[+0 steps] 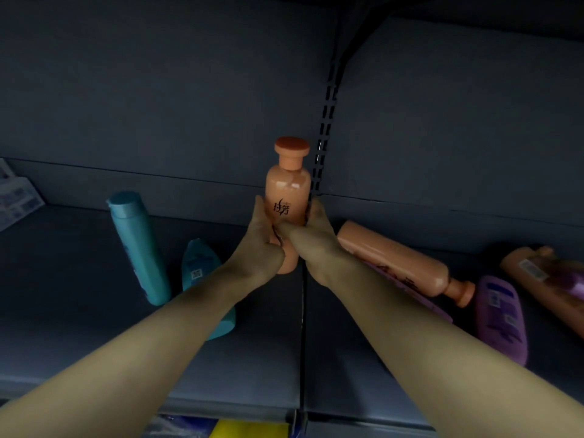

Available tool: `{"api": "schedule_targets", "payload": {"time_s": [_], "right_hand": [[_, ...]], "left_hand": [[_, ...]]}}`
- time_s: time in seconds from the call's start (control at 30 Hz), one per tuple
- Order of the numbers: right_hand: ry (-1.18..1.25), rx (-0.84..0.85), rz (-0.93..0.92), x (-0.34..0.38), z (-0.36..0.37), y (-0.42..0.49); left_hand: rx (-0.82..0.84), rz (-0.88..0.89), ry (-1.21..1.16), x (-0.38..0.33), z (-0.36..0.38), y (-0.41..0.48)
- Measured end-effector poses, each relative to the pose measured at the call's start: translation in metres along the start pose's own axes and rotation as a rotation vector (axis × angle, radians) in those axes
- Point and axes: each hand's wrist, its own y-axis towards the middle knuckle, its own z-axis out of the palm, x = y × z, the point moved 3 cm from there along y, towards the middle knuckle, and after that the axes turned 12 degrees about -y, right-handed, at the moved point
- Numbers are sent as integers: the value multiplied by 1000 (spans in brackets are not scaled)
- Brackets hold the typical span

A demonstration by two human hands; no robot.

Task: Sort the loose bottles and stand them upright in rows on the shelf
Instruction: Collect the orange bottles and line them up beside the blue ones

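An orange bottle [288,191] with a flat round cap stands upright at the middle of the dark grey shelf [79,279], near the back wall. My left hand [260,245] grips its lower left side and my right hand [316,245] grips its lower right side, thumbs crossing its front. A tall teal bottle [139,245] stands to the left, with a smaller teal bottle [199,263] in front of it. A second orange bottle [401,257] lies on its side to the right.
A purple bottle [502,317] and another orange-and-purple bottle [550,279] lie flat at the far right. A slotted upright rail [325,121] runs up the back wall. A white label card [15,200] sits at the far left. Yellow packaging [249,429] shows below the shelf edge.
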Motion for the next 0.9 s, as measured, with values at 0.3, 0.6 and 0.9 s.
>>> {"api": "schedule_targets", "payload": {"time_s": [0.3, 0.6, 0.9], "right_hand": [[-20, -140, -10, -2, 1, 3], [-18, -245, -14, 1, -11, -12], [143, -347, -17, -15, -12, -27]], "left_hand": [[-5, 58, 35, 0, -1, -11], [8, 11, -17, 1, 3, -29], [-33, -2, 144, -1, 9, -39]]}}
